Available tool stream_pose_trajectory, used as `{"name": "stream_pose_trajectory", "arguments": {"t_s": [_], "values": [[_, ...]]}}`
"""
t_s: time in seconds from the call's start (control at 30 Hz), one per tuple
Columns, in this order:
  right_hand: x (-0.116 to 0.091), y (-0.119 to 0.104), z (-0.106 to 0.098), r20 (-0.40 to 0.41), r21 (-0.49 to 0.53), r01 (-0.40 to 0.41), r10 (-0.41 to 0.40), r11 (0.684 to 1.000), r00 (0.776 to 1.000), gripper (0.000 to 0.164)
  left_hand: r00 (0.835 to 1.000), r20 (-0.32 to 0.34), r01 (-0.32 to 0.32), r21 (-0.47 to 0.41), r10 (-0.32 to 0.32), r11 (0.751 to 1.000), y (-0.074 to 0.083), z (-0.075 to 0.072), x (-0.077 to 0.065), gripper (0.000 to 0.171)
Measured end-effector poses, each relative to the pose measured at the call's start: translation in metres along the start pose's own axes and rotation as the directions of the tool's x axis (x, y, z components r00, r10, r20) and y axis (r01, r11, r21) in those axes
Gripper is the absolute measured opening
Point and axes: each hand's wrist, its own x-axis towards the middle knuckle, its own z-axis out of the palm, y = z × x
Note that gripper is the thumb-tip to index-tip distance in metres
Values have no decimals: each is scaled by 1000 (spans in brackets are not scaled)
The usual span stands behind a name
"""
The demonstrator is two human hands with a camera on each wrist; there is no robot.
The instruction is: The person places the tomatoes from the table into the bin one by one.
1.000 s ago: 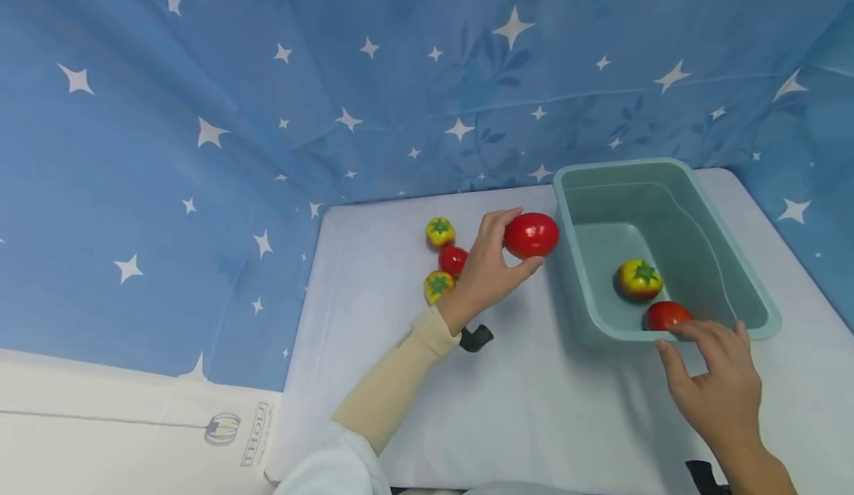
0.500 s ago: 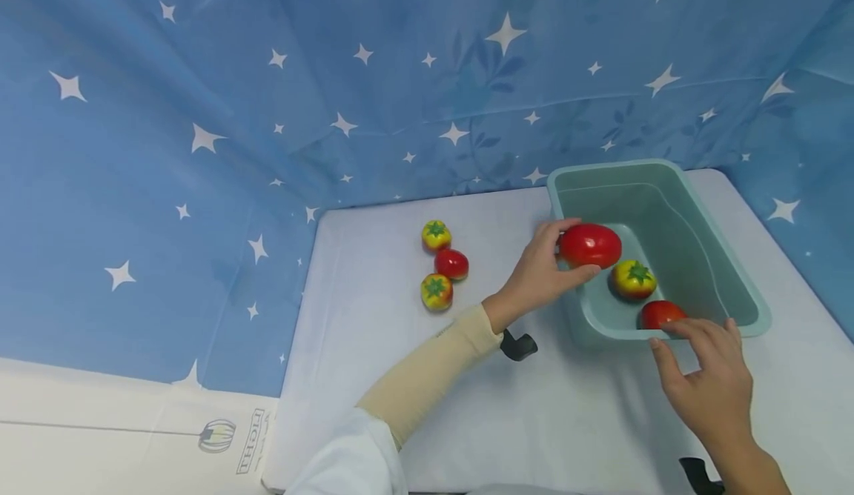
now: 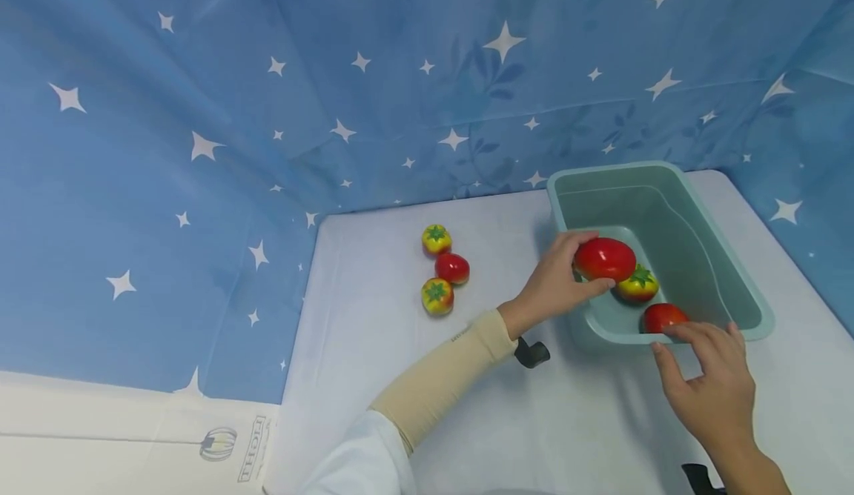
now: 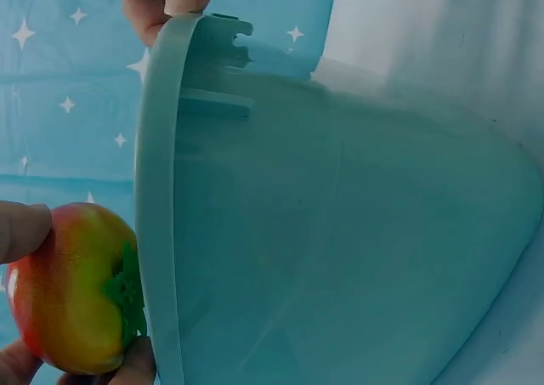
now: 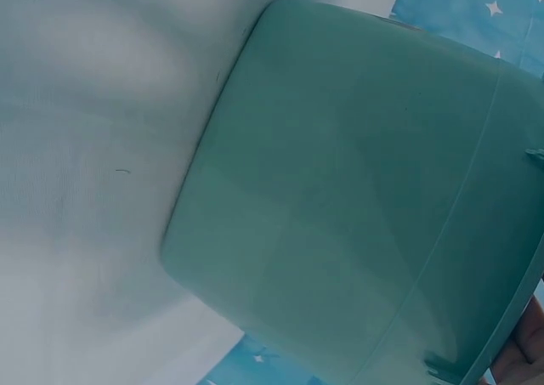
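A glossy red tomato, yellow-green near its stem, is pinched between the curled thumb and fingers of the left hand, just inside the near left corner of the teal tub. The right hand is rested on the tub's front rim, fingers spread and relaxed.
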Motion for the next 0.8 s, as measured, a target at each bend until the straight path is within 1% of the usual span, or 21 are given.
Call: {"name": "stream_pose_trajectory", "arguments": {"t_s": [0.23, 0.43, 0.57, 0.67, 0.8], "values": [[0, 0, 0, -9, 7, 10, -10, 1000, 1000, 36, 999, 24, -49, 67, 47, 997, 2, 8, 3, 71], [0, 0, 0, -1, 2, 3, -3, 1000, 1000, 38, 999, 17, -40, 117, 38, 992, 2, 13, 8, 74], [-2, 0, 0, 9, -3, -6, 6, 1000, 1000, 38, 999, 32, -41, 149, 37, 988, 2, 15, 9, 78], [-2, 1, 1, 9, 0, 1, -1, 1000, 1000, 37, 998, 45, -41, 152, 34, 988, 1, 17, 7, 78], [-1, 3, 2, -2, 4, 17, -17, 1000, 1000, 37, 998, 50, -54, 127, 48, 990, 1, 14, 5, 74]]}}
